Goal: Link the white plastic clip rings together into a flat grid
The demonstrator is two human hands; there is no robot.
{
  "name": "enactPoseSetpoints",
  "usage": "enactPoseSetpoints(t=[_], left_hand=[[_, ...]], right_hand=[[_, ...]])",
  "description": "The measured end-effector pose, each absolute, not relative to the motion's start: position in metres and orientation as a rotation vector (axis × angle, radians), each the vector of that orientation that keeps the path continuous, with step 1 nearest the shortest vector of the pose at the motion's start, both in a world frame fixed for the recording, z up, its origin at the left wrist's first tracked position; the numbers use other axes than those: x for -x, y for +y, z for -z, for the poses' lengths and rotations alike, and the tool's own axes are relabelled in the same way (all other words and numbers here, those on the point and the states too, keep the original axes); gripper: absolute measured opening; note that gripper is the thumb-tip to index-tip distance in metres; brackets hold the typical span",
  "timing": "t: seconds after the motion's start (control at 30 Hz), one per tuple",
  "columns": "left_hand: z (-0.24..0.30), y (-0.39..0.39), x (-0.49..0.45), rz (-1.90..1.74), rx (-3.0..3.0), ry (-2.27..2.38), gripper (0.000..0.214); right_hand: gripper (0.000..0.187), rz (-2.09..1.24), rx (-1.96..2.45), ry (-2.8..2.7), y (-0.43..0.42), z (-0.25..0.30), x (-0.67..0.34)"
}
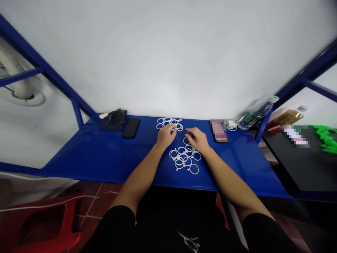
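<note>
My left hand (165,136) is over the near edge of the far group of white plastic rings (160,121), fingers curled and thumb close to the forefinger. A ring (179,130) shows at its fingertips, and the hand appears closed on it. My right hand (198,140) hovers at the top of a nearer, looser pile of white rings (187,161). Its thumb and forefinger are apart with nothing visible between them. One ring (185,141) is partly covered by that hand. Each ring bears a small tab or eyelet.
On the blue table (105,158) lie a black phone (131,128) and a crumpled black bag (116,119) at left. A pixelated phone (219,131), a white cable (232,124) and a leaning water bottle (256,114) are at right. Green pieces (326,138) lie on a black table.
</note>
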State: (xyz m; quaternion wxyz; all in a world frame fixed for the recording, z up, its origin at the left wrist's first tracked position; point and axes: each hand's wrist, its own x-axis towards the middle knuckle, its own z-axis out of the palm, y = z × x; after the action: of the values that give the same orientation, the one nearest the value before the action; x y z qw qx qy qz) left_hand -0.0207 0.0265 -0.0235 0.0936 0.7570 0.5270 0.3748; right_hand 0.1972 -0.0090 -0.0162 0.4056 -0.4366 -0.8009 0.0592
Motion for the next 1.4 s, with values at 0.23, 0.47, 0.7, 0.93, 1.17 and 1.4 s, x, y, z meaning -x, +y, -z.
enactPoseSetpoints(t=[0.23,0.47,0.7,0.93,1.17,1.4], left_hand=[[0.021,0.008,0.006,-1.295,-2.421,1.138,0.027],[0.02,0.007,0.004,-1.303,-2.384,1.138,0.022],[0.024,0.009,0.003,-1.322,-2.371,1.082,0.024],[0.026,0.016,0.008,-1.113,-2.326,1.208,0.027],[0.032,0.032,0.023,-0.819,-2.229,1.611,0.031],[0.036,0.035,0.024,-0.723,-2.188,1.648,0.029]], right_hand=[[0.03,-0.193,1.032,-2.026,-0.011,0.013,-0.194],[0.028,-0.236,1.039,-2.02,-0.012,0.017,-0.19],[0.029,-0.227,1.106,-1.998,-0.012,0.021,-0.191],[0.026,-0.068,1.263,-1.919,-0.007,0.019,-0.201],[0.024,-0.029,1.284,-1.866,-0.005,0.015,-0.205],[0.022,-0.086,1.358,-1.977,0.003,0.022,-0.206]])
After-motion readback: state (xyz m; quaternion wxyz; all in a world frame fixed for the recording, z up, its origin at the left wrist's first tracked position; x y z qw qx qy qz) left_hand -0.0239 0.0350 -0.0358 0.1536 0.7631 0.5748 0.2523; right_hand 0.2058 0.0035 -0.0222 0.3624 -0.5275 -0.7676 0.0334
